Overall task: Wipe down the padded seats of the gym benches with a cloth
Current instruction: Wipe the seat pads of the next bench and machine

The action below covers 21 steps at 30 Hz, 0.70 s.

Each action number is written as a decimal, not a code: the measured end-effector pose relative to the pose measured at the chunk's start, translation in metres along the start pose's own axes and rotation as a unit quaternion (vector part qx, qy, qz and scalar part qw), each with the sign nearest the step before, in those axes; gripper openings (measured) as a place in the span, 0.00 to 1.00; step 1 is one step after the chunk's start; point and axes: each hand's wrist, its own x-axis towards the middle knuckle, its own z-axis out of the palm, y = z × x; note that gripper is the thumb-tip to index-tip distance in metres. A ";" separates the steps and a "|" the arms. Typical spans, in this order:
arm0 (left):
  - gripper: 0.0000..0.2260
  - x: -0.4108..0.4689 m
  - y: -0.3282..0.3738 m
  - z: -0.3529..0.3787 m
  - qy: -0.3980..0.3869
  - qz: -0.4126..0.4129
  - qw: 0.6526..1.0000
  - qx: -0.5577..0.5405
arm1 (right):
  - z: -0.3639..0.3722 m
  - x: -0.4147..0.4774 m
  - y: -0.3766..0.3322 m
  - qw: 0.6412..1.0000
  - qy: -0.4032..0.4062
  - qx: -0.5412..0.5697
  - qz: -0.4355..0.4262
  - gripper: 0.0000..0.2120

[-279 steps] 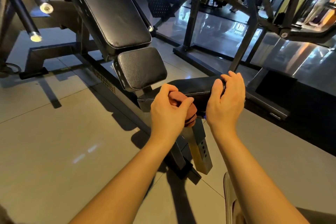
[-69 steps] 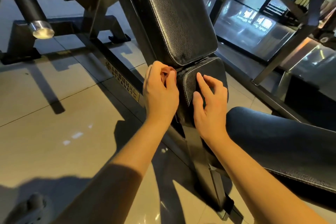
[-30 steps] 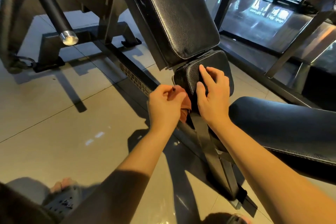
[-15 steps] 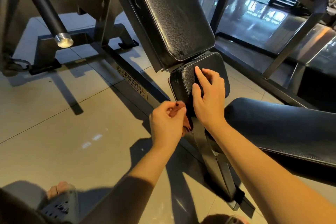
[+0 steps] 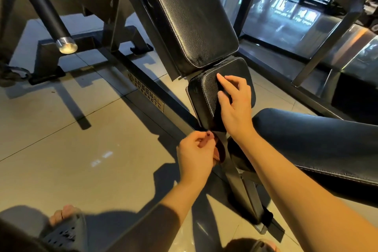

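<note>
A black padded bench stands in front of me: a long tilted back pad (image 5: 190,16), a small seat pad (image 5: 206,96) below it, and a rounded leg pad (image 5: 319,141) at the right. My right hand (image 5: 235,106) rests flat on the small seat pad, fingers spread. Just below that pad's lower edge, my left hand (image 5: 194,153) is closed around a bunched reddish-brown cloth (image 5: 219,150). Most of the cloth is hidden behind the hand and in shadow.
The bench's black steel frame (image 5: 147,96) runs diagonally over the tiled floor (image 5: 81,149). Two chrome-tipped bars (image 5: 65,44) jut out at the upper left. Another machine's frame (image 5: 319,55) stands at the right. My sandalled foot (image 5: 63,227) is at the lower left.
My left hand has slid the cloth down the left side of the small seat pad to below its lower edge. My right hand stays on the pad.
</note>
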 end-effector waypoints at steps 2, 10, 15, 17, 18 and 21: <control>0.07 0.009 0.004 0.000 0.039 0.006 0.999 -0.022 | -0.001 0.003 0.001 1.000 -0.012 0.027 0.007 0.19; 0.05 0.018 0.002 0.001 0.032 -0.004 0.999 0.003 | -0.005 0.008 0.002 0.993 -0.022 0.104 0.048 0.17; 0.04 0.020 0.009 -0.001 0.038 -0.018 0.999 -0.013 | -0.005 0.008 -0.001 0.993 -0.021 0.107 0.052 0.16; 0.04 0.033 0.022 -0.009 0.080 0.025 0.996 -0.019 | -0.005 0.007 -0.002 0.993 -0.026 0.100 0.049 0.16; 0.04 0.038 0.027 -0.011 0.089 0.046 0.995 -0.009 | -0.005 0.007 -0.002 0.994 -0.028 0.098 0.050 0.16; 0.06 0.029 0.022 -0.006 0.081 0.055 0.995 -0.012 | -0.006 0.006 -0.003 0.994 -0.023 0.099 0.050 0.16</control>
